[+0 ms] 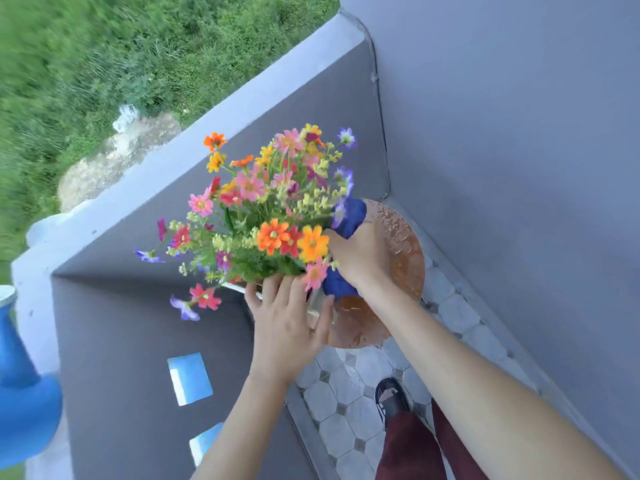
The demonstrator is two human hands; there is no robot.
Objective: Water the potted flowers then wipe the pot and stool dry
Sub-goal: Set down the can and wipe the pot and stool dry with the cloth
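Wiping stage. Left hand (287, 323) grasps pot (317, 301); right hand (360, 256) clenches blue cloth (349, 216) against its side. Stool (401, 251) beaded wet, not yet dried.

A round brown stool (401, 251), its top beaded with water, stands right of centre in the frame on a floor of pale octagonal tiles (346, 403) in the corner of 2 grey walls, carrying 1 pot (317, 299) of bright flowers (263, 209).
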